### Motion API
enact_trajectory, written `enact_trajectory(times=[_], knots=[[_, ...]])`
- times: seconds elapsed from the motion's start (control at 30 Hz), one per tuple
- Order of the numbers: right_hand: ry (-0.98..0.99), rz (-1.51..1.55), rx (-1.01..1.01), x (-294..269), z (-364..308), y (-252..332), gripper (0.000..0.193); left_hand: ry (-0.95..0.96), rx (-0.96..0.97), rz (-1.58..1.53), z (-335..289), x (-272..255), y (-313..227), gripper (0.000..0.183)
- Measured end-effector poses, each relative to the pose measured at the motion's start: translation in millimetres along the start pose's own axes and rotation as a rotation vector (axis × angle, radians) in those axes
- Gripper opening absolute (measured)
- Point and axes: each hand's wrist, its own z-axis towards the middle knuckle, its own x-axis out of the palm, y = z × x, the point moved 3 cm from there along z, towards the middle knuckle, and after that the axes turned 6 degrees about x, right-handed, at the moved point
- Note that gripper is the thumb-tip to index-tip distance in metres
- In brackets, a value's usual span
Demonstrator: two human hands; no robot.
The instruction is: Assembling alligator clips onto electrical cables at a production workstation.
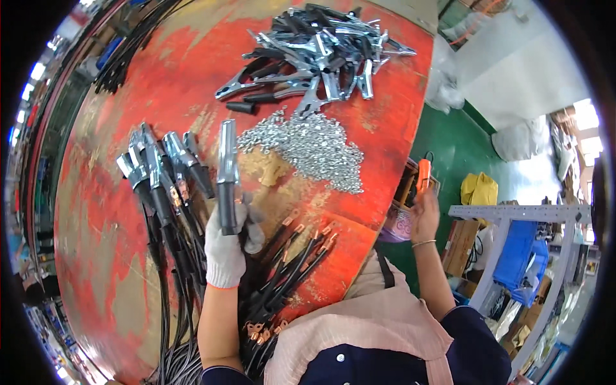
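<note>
My left hand (226, 247), in a white glove with an orange-edged cuff, is closed around a metal spring clamp (227, 144) with black handle grips. The clamp points away from me, jaws at the far end. Out past the table's right edge, my right hand (425, 215) is bare and closed on an orange-handled tool (424, 173); its working end cannot be made out. Left of my gloved hand lies a bundle of clamps (154, 163) fitted to black cables. Black cables with copper lugs (308, 247) rest to its right.
A heap of loose clamps (321, 54) covers the far side of the red, worn table (96, 212). In front of it spreads a pile of small metal nuts or washers (308, 144). More black cables (125, 54) lie far left. A grey metal rack (513, 212) stands at right.
</note>
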Motion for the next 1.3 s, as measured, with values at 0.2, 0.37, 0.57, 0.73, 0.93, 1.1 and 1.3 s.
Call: enact_trajectory(times=[0.2, 0.37, 0.57, 0.73, 0.93, 1.1, 1.3], knots=[[0.795, -0.943, -0.812, 208, -111, 86, 0.018, 0.038, 0.026, -0.071, -4, 1, -8, 0.029], [1.05, -1.142, -1.298, 320, -120, 36, 0.015, 0.017, 0.029, -0.064, -4, 2, -8, 0.028], [1.135, -1.439, -1.468, 363, -103, -3, 0.011, 0.072, 0.012, -0.066, -5, -4, -10, 0.032], [1.238, -1.5, -1.386, 375, -100, -1, 0.009, 0.109, 0.034, 0.029, -6, -3, -10, 0.029], [1.359, -1.668, -1.25, 394, -94, -5, 0.009, 0.178, 0.07, 0.131, -7, 0, -7, 0.031], [1.282, -1.456, -1.445, 390, -99, 15, 0.018, 0.197, 0.082, 0.128, -9, 0, -7, 0.031], [1.335, -0.888, -0.319, 328, -135, 31, 0.029, 0.242, 0.101, 0.235, -18, 9, -26, 0.033]])
